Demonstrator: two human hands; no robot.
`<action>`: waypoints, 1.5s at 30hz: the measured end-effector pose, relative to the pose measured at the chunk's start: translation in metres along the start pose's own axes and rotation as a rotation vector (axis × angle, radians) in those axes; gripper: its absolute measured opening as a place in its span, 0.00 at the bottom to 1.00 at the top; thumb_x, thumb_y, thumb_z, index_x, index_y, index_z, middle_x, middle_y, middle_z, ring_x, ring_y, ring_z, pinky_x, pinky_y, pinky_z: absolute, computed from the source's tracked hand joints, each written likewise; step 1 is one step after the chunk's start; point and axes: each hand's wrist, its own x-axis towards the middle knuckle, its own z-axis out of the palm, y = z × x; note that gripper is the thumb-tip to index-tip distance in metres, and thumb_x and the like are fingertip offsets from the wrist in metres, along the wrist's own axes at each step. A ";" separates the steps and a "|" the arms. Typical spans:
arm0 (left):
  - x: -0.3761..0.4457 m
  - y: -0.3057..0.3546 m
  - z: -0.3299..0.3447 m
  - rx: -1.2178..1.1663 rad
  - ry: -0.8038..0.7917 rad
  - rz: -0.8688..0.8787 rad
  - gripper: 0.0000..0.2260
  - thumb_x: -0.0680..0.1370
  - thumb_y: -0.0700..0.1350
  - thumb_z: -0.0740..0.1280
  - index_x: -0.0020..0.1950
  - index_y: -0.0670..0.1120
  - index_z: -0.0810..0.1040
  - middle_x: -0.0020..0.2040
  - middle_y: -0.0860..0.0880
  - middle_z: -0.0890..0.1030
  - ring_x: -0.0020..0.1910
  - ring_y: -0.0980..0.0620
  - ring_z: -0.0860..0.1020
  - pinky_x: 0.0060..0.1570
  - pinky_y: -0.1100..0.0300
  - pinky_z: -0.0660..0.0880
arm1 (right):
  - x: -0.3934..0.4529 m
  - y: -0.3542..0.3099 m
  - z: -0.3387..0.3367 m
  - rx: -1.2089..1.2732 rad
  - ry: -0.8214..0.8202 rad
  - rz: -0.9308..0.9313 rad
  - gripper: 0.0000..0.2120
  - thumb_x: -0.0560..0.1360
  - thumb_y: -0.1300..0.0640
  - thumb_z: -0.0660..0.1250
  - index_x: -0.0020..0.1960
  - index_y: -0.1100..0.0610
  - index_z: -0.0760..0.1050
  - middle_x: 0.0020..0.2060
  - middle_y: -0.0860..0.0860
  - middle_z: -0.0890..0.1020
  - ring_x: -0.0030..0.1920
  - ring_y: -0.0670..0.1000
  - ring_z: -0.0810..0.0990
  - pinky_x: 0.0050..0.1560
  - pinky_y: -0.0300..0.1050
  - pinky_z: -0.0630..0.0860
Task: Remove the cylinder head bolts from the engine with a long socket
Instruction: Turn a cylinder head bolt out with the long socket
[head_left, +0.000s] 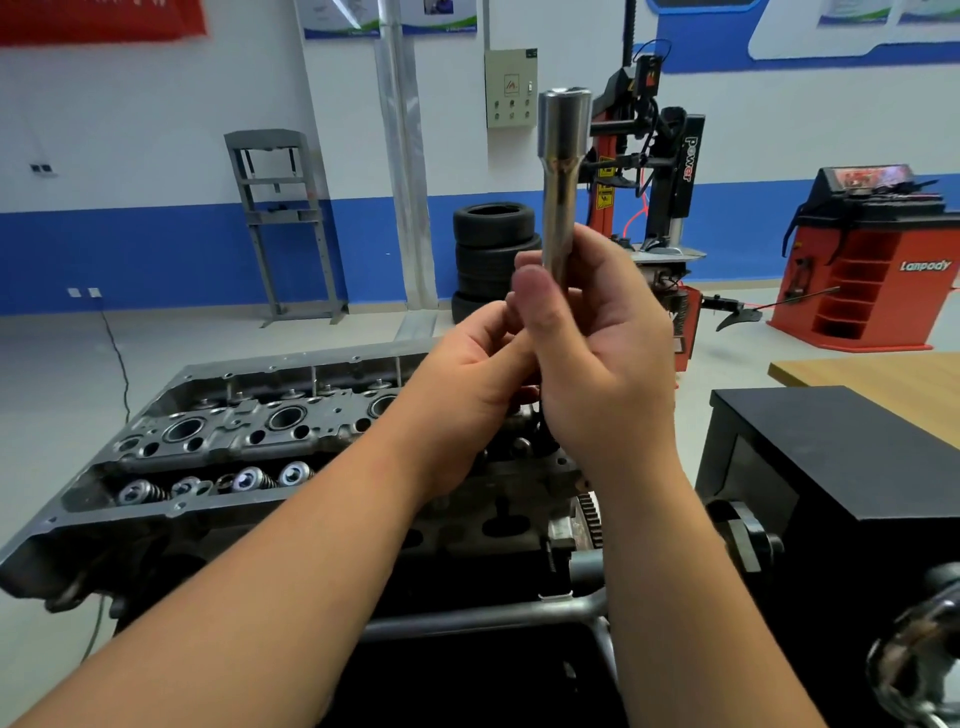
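The right hand (597, 343) grips the long socket (561, 176) upright, wide end at twelve o'clock, high above the engine (234, 441); the left hand (467, 374) pinches something at its lower end, what exactly I cannot tell; this looks like tool preparation, no bolt engaged yet; next, the socket must come down squarely onto a head bolt.

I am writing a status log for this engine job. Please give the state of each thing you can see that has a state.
long socket: upright, open end up, held above the engine
right hand: gripping the socket's lower part
left hand: fingers curled at the socket's bottom end
engine: top uncovered, valve springs visible
tyres: stacked on the floor
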 end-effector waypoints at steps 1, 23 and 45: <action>-0.001 0.000 0.000 0.017 0.026 0.011 0.25 0.76 0.54 0.69 0.66 0.38 0.76 0.55 0.35 0.83 0.52 0.34 0.82 0.55 0.41 0.79 | 0.000 0.000 0.002 -0.039 0.017 -0.007 0.10 0.81 0.51 0.66 0.59 0.55 0.78 0.43 0.42 0.83 0.45 0.46 0.82 0.47 0.39 0.77; 0.002 -0.003 -0.005 0.012 -0.084 -0.036 0.13 0.83 0.56 0.61 0.61 0.52 0.80 0.55 0.51 0.86 0.58 0.52 0.84 0.61 0.52 0.80 | 0.001 0.004 -0.004 0.060 -0.015 0.027 0.08 0.83 0.58 0.62 0.60 0.50 0.74 0.45 0.48 0.86 0.52 0.49 0.85 0.52 0.46 0.81; 0.002 -0.006 -0.003 0.012 -0.027 0.024 0.17 0.79 0.56 0.66 0.61 0.46 0.80 0.53 0.45 0.86 0.50 0.46 0.84 0.52 0.50 0.80 | 0.002 0.003 -0.007 -0.085 0.015 -0.001 0.13 0.79 0.51 0.70 0.59 0.58 0.80 0.46 0.49 0.84 0.48 0.48 0.83 0.49 0.42 0.79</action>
